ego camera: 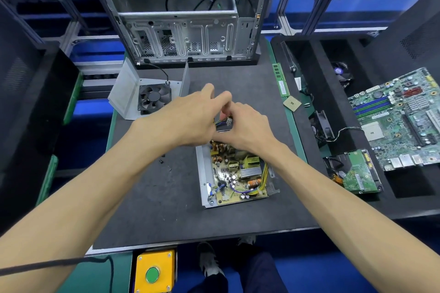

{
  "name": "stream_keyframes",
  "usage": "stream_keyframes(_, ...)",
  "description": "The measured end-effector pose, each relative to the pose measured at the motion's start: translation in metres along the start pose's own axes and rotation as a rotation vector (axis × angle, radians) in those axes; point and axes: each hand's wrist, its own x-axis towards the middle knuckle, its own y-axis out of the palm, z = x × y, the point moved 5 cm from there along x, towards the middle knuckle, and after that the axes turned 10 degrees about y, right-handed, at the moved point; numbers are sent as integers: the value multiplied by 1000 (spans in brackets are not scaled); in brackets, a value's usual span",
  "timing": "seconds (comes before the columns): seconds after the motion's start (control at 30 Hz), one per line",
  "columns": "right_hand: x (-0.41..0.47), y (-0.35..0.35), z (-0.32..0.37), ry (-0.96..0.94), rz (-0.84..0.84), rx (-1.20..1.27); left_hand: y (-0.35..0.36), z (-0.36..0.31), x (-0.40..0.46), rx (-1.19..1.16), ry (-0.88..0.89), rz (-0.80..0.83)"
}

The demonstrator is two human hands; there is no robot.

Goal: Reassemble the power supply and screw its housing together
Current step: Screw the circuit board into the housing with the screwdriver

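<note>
We take the frame from left to right. At the left of centre the cover (133, 93) of the power supply lies apart on the mat (166, 197), open side up, with its fan (154, 99) fixed inside and a black lead running back toward the computer case (181, 31) at the top of the frame; it is not yet fitted, so we judge the housing unclosed and unscrewed. Just below the left forearm a small dark object, probably a screw (161, 161), lies loose on the mat. The left hand (188, 116) and the right hand (247, 126) meet at the centre of the frame, fingers curled together round the cable bundle (220, 123) and its white plug (229, 121); which fingers of which hand bear on it we cannot tell exactly. Directly below the hands, the base tray (202, 173) holds the circuit board (235, 173), which appears seated. Remaining, in our judgement: dress the cables, place the cover, drive the screws. At the right, a motherboard (400, 116) and a hard drive (357, 173) lie aside in a black tray (309, 54).
</note>
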Motion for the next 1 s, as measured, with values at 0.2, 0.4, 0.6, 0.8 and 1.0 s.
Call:
stream_keyframes(0.2,0,1,-2,22,1,3,-1,10,0,124,-42,-77)
stream_keyframes(0.4,0,0,-1,18,6,5,-4,10,0,222,-114,-170)
stream_keyframes(0.6,0,1,-1,21,2,-7,1,12,1,63,-13,-66)
stream_keyframes(0.8,1,2,-1,18,5,-10,4,14,-1,333,-120,-114)
stream_keyframes(1.0,0,1,0,-5,10,-25,4,1,-3,-60,37,-54)
